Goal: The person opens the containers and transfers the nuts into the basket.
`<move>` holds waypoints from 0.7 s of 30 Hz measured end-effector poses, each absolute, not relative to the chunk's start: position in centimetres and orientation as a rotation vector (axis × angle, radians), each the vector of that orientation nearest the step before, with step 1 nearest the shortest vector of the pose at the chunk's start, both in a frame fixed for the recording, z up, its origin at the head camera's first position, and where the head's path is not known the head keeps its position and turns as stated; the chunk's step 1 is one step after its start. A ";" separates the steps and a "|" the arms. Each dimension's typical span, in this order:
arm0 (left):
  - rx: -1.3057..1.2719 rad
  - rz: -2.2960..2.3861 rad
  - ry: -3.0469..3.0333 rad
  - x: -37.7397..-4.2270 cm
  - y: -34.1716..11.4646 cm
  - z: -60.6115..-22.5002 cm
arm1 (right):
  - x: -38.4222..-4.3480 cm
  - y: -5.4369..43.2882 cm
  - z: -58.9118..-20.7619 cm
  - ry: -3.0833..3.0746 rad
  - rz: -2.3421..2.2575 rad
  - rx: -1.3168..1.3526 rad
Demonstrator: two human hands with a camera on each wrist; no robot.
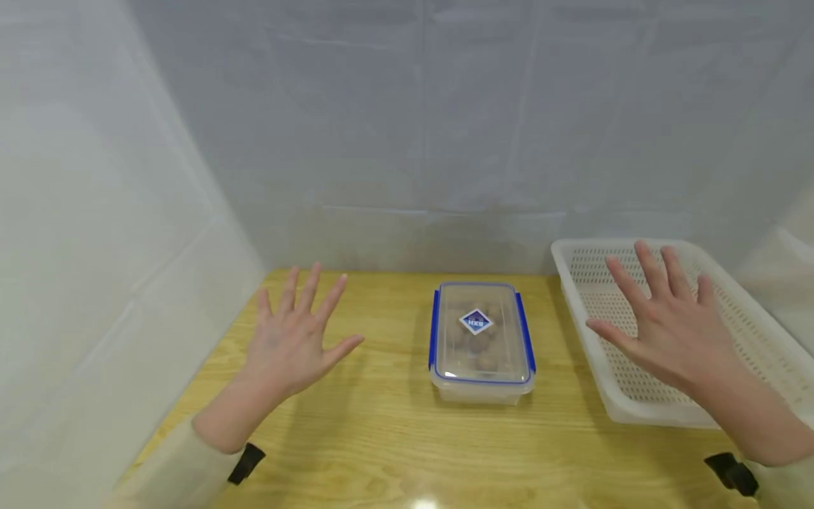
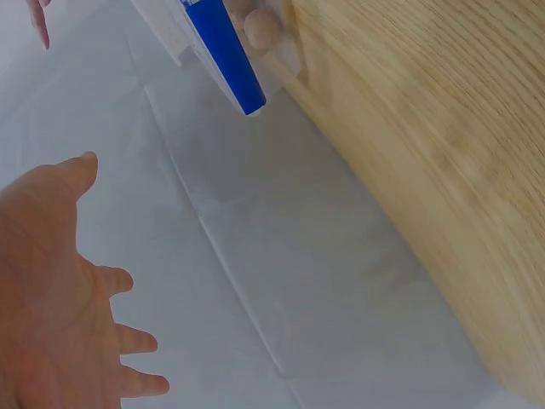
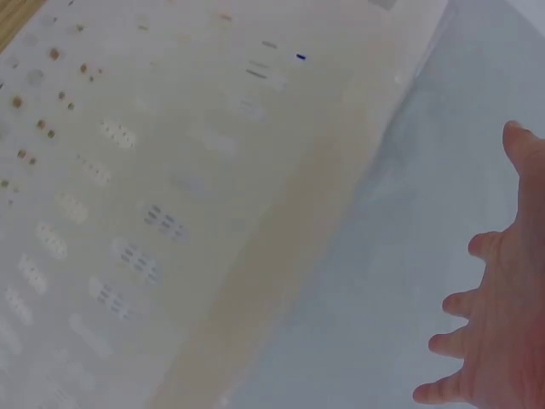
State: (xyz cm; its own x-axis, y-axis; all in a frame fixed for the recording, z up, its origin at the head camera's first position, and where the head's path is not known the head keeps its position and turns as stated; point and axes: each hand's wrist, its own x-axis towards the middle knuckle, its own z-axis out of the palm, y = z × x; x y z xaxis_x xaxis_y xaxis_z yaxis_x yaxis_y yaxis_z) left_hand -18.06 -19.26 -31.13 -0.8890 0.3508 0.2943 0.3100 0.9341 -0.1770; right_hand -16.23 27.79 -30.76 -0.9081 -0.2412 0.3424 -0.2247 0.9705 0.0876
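Note:
My left hand [image 1: 289, 346] is held over the left side of the table, fingers spread wide, holding nothing. The right hand [image 1: 680, 336], likewise spread and bare, overlaps the white plastic basket [image 1: 607, 396] in the head view. Between the hands sits a clear food container [image 1: 483, 353] with blue side clips and a diamond-shaped label on its closed lid. Several brownish round things show blurred through the lid. In the left wrist view, one round tan item [image 2: 262, 30] appears through the container's wall beside a blue clip [image 2: 226, 55].
The wooden table [image 1: 375, 445] ends at a pale sheet wall [image 1: 407, 141] behind it. Another pale sheet [image 1: 76, 212] rises along the left edge. The basket has slotted walls and stands at the right, near the back. Black straps circle both wrists.

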 end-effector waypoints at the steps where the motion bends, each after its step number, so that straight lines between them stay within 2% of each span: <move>1: -0.488 0.179 -2.767 -18.1 -19.1 -31.1 | -16.3 27.6 -30.7 -2.771 -0.063 0.345; 21: -0.527 0.141 -2.811 -19.4 -16.1 -31.5 | -18.8 22.3 -31.5 -2.743 -0.041 0.496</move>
